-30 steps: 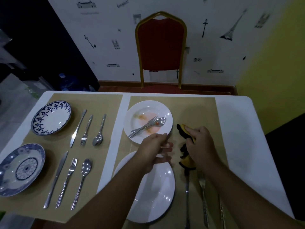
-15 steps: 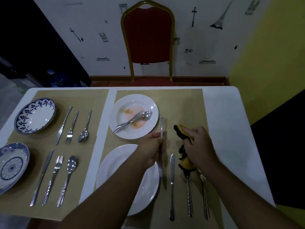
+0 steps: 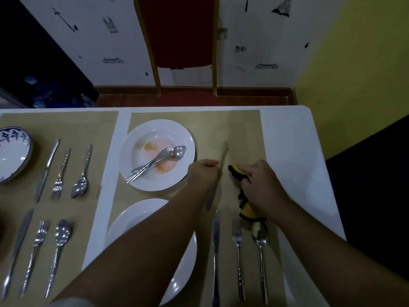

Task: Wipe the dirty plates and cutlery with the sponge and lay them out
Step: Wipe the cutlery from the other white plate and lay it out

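Note:
My left hand (image 3: 204,176) grips a knife (image 3: 223,155) that is blurred by motion, just right of the dirty white plate (image 3: 143,138). That plate carries orange stains, a fork (image 3: 152,161) and a spoon (image 3: 177,152). My right hand (image 3: 260,186) presses on a yellow and black sponge (image 3: 235,171) lying on the tan placemat (image 3: 239,129). Nearer me a clean white plate (image 3: 132,218) lies partly under my left forearm. To its right lie a knife (image 3: 215,251), a fork (image 3: 238,251) and a spoon (image 3: 261,251) in a row.
On the left placemat (image 3: 88,120) are a blue-patterned bowl (image 3: 11,156) and two rows of knife, fork and spoon. A red chair (image 3: 181,41) stands beyond the table's far edge. The white table (image 3: 294,151) ends at the right, by a yellow wall.
My left hand has carried the knife from beside the dirty plate's right rim further right, toward the sponge. The camera has tilted down and shifted right. My right hand stays on the sponge.

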### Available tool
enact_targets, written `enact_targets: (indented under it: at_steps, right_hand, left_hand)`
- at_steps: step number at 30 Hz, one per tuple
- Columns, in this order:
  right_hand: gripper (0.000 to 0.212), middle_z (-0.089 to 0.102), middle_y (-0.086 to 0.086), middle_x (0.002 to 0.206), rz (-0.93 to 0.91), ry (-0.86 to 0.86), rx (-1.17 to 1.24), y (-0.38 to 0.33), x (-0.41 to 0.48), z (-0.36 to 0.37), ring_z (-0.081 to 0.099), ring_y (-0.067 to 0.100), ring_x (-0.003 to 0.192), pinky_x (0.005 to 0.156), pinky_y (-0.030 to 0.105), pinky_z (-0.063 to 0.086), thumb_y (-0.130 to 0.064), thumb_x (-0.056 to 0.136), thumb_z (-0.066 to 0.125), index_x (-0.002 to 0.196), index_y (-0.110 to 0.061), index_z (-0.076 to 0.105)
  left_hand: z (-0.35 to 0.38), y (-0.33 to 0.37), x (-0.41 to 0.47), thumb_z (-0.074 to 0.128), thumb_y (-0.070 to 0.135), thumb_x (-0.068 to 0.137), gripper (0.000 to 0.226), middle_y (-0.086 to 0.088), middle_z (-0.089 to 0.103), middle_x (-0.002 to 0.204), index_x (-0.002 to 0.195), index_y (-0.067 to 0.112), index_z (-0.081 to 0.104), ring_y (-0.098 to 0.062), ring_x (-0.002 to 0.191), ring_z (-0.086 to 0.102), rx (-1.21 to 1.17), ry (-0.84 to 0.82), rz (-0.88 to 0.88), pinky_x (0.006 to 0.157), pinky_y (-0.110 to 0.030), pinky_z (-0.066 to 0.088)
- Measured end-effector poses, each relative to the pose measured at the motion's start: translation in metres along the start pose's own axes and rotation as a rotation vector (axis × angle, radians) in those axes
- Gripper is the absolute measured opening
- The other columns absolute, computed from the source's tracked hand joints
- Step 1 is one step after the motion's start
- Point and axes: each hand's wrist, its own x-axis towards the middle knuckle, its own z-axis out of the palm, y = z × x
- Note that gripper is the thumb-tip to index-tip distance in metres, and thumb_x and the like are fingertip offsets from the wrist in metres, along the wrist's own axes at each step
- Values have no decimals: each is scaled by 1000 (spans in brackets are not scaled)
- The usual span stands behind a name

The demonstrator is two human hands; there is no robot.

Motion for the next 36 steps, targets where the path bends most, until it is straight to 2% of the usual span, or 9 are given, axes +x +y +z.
enact_targets:
  at_steps: [2,5,12,15,18,23,26,30,36]
  right_hand:
    - [41,38,-3,102,7,4,-28,1,11,0,41,7,86,72,15,33,-12,92,53,132,-20,55]
    - [42,40,0,101,-2,12,-43,3,25,5,43,11,87,72,19,35,-9,92,52,133,-19,54]
    - [51,50,12,107,-83,98,-165,18,30,37,45,31,103,80,38,46,-1,78,56,128,-14,58]
    - [53,51,13,111,-105,159,-189,20,21,49,44,32,103,80,44,48,-1,77,59,128,-14,56]
    - [53,51,15,113,-99,174,-217,21,20,55,44,32,104,82,41,47,-3,78,60,130,-12,55]
    - [54,54,16,106,-103,175,-268,20,20,56,45,33,94,74,40,48,-3,77,61,130,-11,55]
    - [51,53,15,107,-87,151,-307,17,23,53,45,33,92,69,38,45,-4,79,59,129,-14,55]
    - [47,52,15,110,-90,117,-310,14,26,45,44,32,98,73,37,45,-3,81,61,127,-12,58]
    - [41,50,14,100,-112,178,-239,2,10,30,45,31,96,73,39,48,2,76,58,116,-9,62]
  left_hand:
    - [9,2,11,74,25,85,16,2,74,96,100,23,77,-16,91,69,55,24,42,85,-33,59]
    - [18,1,24,72,26,84,12,1,74,93,96,25,73,-19,90,70,142,34,87,88,-40,59]
    - [8,-7,15,66,15,93,17,4,62,92,109,9,67,-14,87,57,393,124,410,81,-27,47]
    - [-5,-29,7,62,17,93,34,-8,66,119,125,6,65,-23,110,59,687,11,763,102,-32,44]
    - [-5,-54,6,69,19,90,53,-17,57,142,138,0,56,-36,132,51,1004,-40,932,116,-37,29]
    - [2,-67,8,56,19,98,59,-17,37,158,151,-1,37,-40,147,29,1041,-62,874,118,-41,15]
    - [2,-66,6,51,20,99,57,-18,36,158,150,-2,37,-41,147,29,1038,-57,848,117,-41,14]
    - [-1,-59,4,42,26,106,59,-14,20,165,156,3,23,-32,154,13,965,-91,842,118,-28,0]
    - [-20,-55,-17,54,24,98,57,-22,44,152,146,-4,43,-37,144,38,957,-23,965,118,-44,12]
